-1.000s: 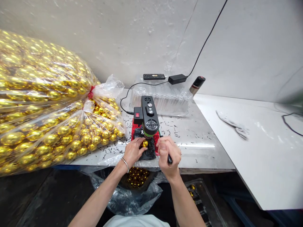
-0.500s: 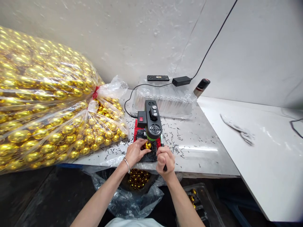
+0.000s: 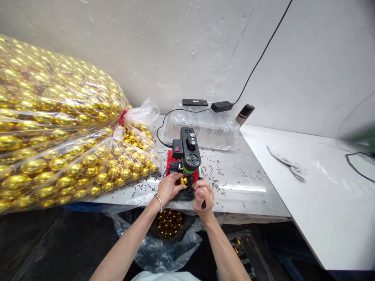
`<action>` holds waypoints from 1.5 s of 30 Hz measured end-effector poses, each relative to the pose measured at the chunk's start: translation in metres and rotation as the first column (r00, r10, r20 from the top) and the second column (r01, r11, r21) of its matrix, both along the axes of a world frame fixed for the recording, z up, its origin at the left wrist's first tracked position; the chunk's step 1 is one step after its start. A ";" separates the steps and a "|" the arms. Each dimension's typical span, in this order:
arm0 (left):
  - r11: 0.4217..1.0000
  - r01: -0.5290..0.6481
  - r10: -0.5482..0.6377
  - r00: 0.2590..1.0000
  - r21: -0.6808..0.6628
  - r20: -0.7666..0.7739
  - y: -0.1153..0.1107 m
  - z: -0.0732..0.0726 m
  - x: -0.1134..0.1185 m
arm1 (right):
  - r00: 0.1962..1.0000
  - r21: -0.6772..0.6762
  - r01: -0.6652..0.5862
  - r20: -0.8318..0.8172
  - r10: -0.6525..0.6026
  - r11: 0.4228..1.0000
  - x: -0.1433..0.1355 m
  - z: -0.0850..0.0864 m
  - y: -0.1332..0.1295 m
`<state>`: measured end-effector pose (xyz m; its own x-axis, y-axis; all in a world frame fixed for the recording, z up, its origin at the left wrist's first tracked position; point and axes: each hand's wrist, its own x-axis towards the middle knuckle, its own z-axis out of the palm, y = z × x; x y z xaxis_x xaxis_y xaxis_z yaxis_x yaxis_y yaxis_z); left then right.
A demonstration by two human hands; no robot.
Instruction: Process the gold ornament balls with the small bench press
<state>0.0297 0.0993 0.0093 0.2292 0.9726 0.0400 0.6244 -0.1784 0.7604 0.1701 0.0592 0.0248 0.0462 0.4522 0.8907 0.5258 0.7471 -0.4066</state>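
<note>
A small black bench drill press (image 3: 191,150) stands on a red mat at the middle of the table. My left hand (image 3: 169,186), with a bracelet at the wrist, pinches a shiny gold ball (image 3: 183,180) beneath the machine's head. Whether the tool tip touches the ball is hidden. My right hand (image 3: 203,195) is wrapped around the black lever handle (image 3: 204,203) at the machine's right side. The black base (image 3: 183,195) is partly covered by dark shavings.
Large clear bags of gold balls (image 3: 58,128) fill the left side. Behind the machine stands a clear plastic tray (image 3: 202,128) with a black adapter (image 3: 222,106) on it. Dark shavings litter the table (image 3: 246,171). A plastic-lined container of gold balls (image 3: 170,224) sits below the edge.
The view has shifted slightly. Both hands keep their grips, on the ball and on the lever, and the lever handle looks a little higher and closer in.
</note>
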 end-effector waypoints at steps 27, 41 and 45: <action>0.610 0.429 0.679 0.149 -0.666 0.719 -0.090 0.010 -0.042 | 0.993 -0.162 -0.030 -0.119 0.011 0.986 -0.008 0.057 -0.008; 0.783 0.102 0.563 0.305 -0.614 0.768 -0.032 0.000 -0.029 | 0.998 -0.153 -0.042 -0.045 0.035 0.987 -0.002 0.052 -0.009; 0.788 0.057 0.569 0.315 -0.614 0.760 -0.028 -0.003 -0.033 | 0.999 -0.148 -0.034 -0.035 0.029 0.988 -0.002 0.053 -0.009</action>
<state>-0.0034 0.0712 0.0068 0.0895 0.9058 -0.4141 -0.5340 0.3946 0.7478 0.1680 0.0504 0.0779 0.0581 0.5808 0.8120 0.4874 0.6933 -0.5308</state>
